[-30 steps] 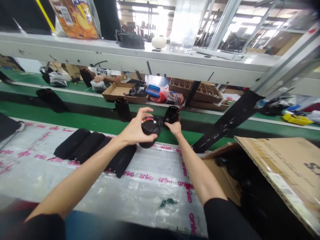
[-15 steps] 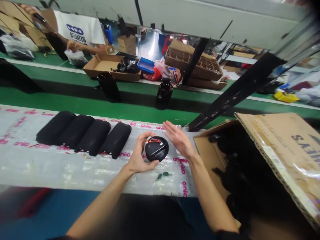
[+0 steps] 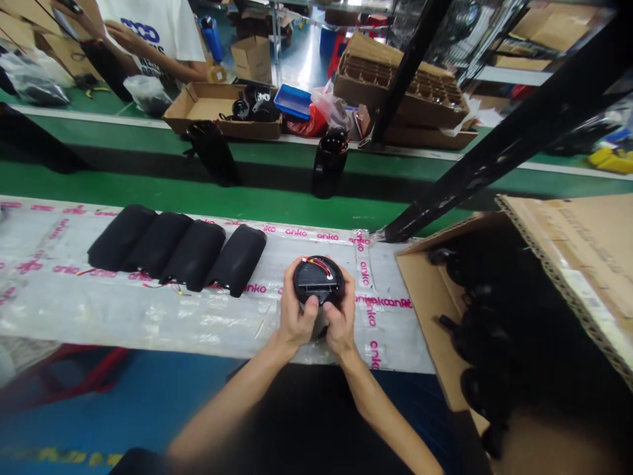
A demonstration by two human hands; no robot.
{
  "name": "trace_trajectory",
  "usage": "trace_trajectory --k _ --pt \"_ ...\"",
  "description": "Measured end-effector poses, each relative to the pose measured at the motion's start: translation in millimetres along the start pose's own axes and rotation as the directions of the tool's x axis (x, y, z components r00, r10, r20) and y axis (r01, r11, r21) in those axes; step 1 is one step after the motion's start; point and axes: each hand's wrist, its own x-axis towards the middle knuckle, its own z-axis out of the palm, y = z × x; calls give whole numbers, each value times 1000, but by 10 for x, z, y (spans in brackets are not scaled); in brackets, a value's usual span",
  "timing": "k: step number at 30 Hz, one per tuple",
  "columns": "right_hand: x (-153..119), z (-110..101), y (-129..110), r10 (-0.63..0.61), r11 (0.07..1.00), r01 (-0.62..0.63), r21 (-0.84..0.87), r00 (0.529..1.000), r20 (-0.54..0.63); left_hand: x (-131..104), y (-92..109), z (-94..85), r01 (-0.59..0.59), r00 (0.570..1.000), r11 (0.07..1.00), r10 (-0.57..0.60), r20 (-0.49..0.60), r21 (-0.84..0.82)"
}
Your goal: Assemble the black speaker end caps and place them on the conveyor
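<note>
Two hands, the left hand [image 3: 295, 316] and the right hand [image 3: 342, 320], hold one round black part [image 3: 319, 280] between them, fingers curved around its sides and both thumbs at its near rim. Red wires [image 3: 322, 266] lie across its upward face. The part is above the near half of the tabletop [image 3: 198, 323], closer to its right end than its left, with the wrists over the near edge.

Plastic sheeting with pink lettering covers the tabletop. To the left, four black sleeves [image 3: 194, 254] lie side by side, slanted, nearer the far edge than the near one; a strip of sheeting shows between the rightmost sleeve and the left hand, and a broader strip runs along their near side. To the right, sheeting shows between the right hand and an open carton [image 3: 418, 297], which bounds the room on that side and holds dark parts [image 3: 479, 343].

Past the far edge runs a green surface [image 3: 277, 204], where two black cylinders stand: one [image 3: 329, 168] almost straight ahead, one [image 3: 217, 155] further left, well apart. A slanted black post [image 3: 445, 191] meets the tabletop's far right corner, limiting reach there.
</note>
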Motion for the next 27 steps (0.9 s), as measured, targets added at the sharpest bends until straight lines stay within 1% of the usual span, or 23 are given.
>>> trace_trajectory --k 2,4,6,8,10,12,13,15,18,19,20,21,23,24,25,26,27 --pt "-14 67 -56 22 1000 -22 -17 999 -48 39 23 27 -4 1000 1000 4 -12 16" --pt "-21 147 -100 30 999 -35 -35 992 -122 65 56 32 12 1000 999 -11 -19 37" --pt "-24 225 -128 35 997 -46 -53 981 -190 79 96 4 49 999 998 -48 -18 48" --pt "-29 277 -137 50 995 -67 -73 976 -214 97 133 -59 85 996 996 -86 16 39" --pt "-42 297 -132 53 992 -73 -99 979 -196 131 157 -137 90 991 996 -90 101 4" --pt "-57 293 -123 41 989 -63 -130 985 -165 173 159 -196 75 977 996 -63 201 -48" --pt "-63 288 -122 30 987 -54 -150 987 -155 190 153 -210 68 972 996 -51 231 -64" --pt "-68 277 -133 16 983 -43 -181 989 -146 207 131 -210 53 973 997 -38 229 -59" --pt "-61 248 -181 35 982 -57 -180 992 -123 223 104 -211 32 985 999 -27 171 -32" --pt "-55 226 -201 53 983 -71 -170 993 -107 246 105 -233 48 981 998 -39 191 -45" --pt "-47 195 -220 74 983 -87 -162 994 -85 286 114 -270 82 969 994 -62 238 -72" --pt "-35 152 -239 95 982 -102 -157 994 -51 347 134 -321 132 948 986 -96 304 -101" --pt "7 31 -278 129 983 -119 -138 990 61 529 211 -442 262 874 958 -182 451 -121" --pt "40 -41 -302 129 985 -114 -126 984 124 642 270 -500 314 833 945 -227 504 -94" --pt "83 -116 -331 113 988 -93 -119 980 166 761 342 -552 344 802 938 -268 534 -47" --pt "135 -188 -368 78 990 -55 -128 981 178 879 422 -594 345 783 938 -296 547 13" --pt "193 -250 -415 29 987 -3 -162 987 156 990 509 -627 319 773 944 -309 554 81"
